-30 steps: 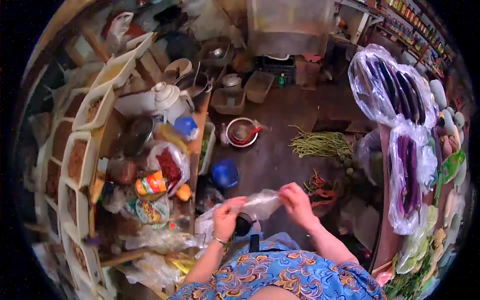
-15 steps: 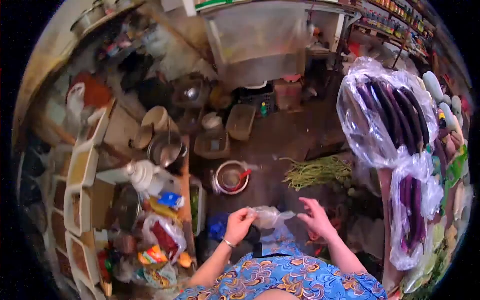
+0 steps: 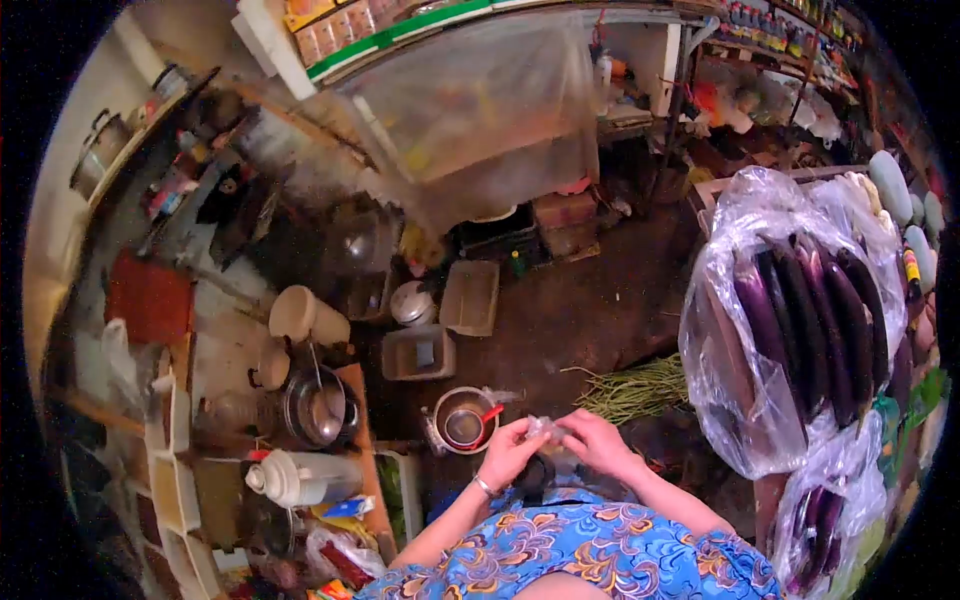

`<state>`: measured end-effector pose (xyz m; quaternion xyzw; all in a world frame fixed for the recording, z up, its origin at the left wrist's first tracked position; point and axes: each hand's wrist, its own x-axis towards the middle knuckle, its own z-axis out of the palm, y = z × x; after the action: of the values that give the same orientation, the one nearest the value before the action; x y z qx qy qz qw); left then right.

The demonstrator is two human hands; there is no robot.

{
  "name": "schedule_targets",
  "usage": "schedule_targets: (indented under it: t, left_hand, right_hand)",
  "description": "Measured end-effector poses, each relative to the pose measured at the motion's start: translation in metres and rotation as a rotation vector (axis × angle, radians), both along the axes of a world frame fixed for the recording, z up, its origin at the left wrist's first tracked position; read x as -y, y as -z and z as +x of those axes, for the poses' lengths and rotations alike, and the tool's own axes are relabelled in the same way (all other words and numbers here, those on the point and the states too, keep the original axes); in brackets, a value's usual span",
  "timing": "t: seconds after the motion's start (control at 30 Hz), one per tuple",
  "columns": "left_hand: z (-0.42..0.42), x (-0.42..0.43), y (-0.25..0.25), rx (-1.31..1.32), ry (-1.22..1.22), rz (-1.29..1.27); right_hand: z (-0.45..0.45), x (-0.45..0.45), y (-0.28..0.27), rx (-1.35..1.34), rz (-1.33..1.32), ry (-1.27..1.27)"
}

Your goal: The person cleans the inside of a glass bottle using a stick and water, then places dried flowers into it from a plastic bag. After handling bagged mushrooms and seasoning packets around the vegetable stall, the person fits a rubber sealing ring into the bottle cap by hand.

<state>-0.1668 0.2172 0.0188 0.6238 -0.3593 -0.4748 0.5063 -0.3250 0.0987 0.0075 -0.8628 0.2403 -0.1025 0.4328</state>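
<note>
In front of my torso, my left hand pinches a small clear plastic bag. My right hand meets it from the other side, its fingers bent onto the bag's edge. The bag is bunched between both hands, and anything inside it is too small to make out. Just beyond my left hand sits a round metal basin with a red-handled tool in it. A pile of long green beans lies ahead of my right hand.
At right, purple eggplants lie in a large clear plastic bag. On the left are a white thermos, a metal pot and a wooden board edge. Plastic tubs stand on the floor ahead; a plastic sheet hangs behind.
My right hand has moved left to the plastic bag and closed on it; before, it was apart with fingers spread. The bag is more bunched, and my view has shifted.
</note>
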Motion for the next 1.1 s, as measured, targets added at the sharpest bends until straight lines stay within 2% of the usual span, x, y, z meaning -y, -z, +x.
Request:
schedule_targets:
  t: [0.1,0.17,0.2,0.27,0.3,0.37,0.43,0.5,0.57,0.7,0.73,0.83,1.03,1.1]
  left_hand:
    - [0.035,0.047,0.004,-0.316,-0.015,0.062]
    - [0.065,0.083,0.007,-0.308,0.014,0.085]
    - [0.080,0.102,0.007,-0.329,0.020,0.082]
    - [0.114,0.138,0.018,-0.362,0.033,0.097]
    - [0.133,0.164,0.020,-0.401,0.038,0.108]
    - [0.164,0.204,0.009,-0.451,0.033,0.140]
    - [0.199,0.234,0.008,-0.495,0.016,0.218]
    - [0.230,0.265,-0.002,-0.402,0.044,0.212]
    - [0.256,0.286,-0.004,-0.349,-0.001,0.227]
    - [0.291,0.316,-0.014,-0.366,-0.026,0.213]
    - [0.296,0.323,-0.017,-0.372,-0.062,0.212]
    - [0.310,0.338,-0.019,-0.361,-0.147,0.215]
    - [0.334,0.378,-0.016,-0.276,-0.318,0.150]
    - [0.338,0.402,-0.013,-0.270,-0.395,0.134]
  right_hand:
    - [0.020,0.045,0.034,0.102,0.056,0.175]
    - [0.035,0.081,0.056,0.196,0.129,0.336]
    - [0.044,0.099,0.068,0.216,0.082,0.450]
    - [0.063,0.139,0.079,0.324,0.517,0.567]
    - [0.078,0.163,0.088,0.337,0.503,0.582]
    - [0.104,0.191,0.105,0.263,0.577,0.801]
    - [0.132,0.222,0.109,0.284,0.639,0.811]
    - [0.164,0.255,0.113,0.294,0.768,0.834]
    - [0.191,0.285,0.123,0.372,0.786,0.830]
    - [0.233,0.354,0.081,0.566,0.885,0.749]
    - [0.237,0.376,0.087,0.632,0.889,0.686]
    - [0.256,0.434,0.059,0.685,0.880,0.753]
    - [0.278,0.579,0.085,0.741,0.770,0.705]
    - [0.293,0.626,0.081,0.677,0.775,0.748]
